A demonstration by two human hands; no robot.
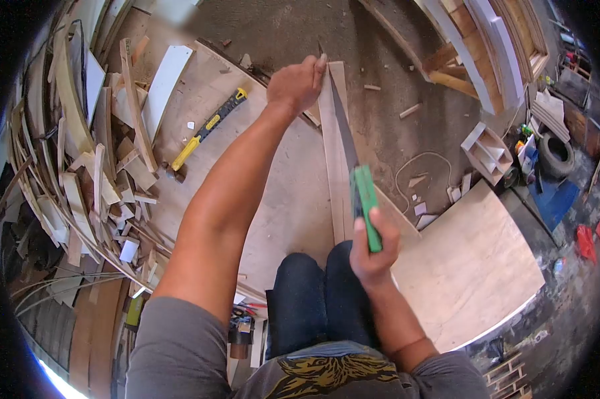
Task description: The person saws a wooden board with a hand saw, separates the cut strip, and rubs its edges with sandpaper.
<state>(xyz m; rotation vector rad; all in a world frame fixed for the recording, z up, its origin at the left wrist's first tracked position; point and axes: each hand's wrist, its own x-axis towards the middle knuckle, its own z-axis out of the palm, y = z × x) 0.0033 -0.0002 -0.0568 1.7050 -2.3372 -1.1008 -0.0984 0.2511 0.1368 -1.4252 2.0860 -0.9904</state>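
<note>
My right hand (pixel 374 247) is closed around the green handle (pixel 365 199) of a handsaw. The dark saw blade (pixel 343 126) points away from me and lies along a long, narrow wooden strip (pixel 333 149). At the strip's far end, my left hand (pixel 299 85) is closed with its fingertips on the wood, close beside the tip of the blade. How the fingers wrap under the strip is hidden. The strip runs from my knees outward over a plywood panel (pixel 267 219). A yellow-and-black handled tool (pixel 210 130) lies on the panel left of the strip.
Wood offcuts (pixel 124 173) are heaped along the left. A pale plywood sheet (pixel 473 266) is at the right, below a small wooden box (pixel 487 153). A wooden frame (pixel 473 53) stands at the upper right. A thin cord (pixel 398 176) curls on the floor.
</note>
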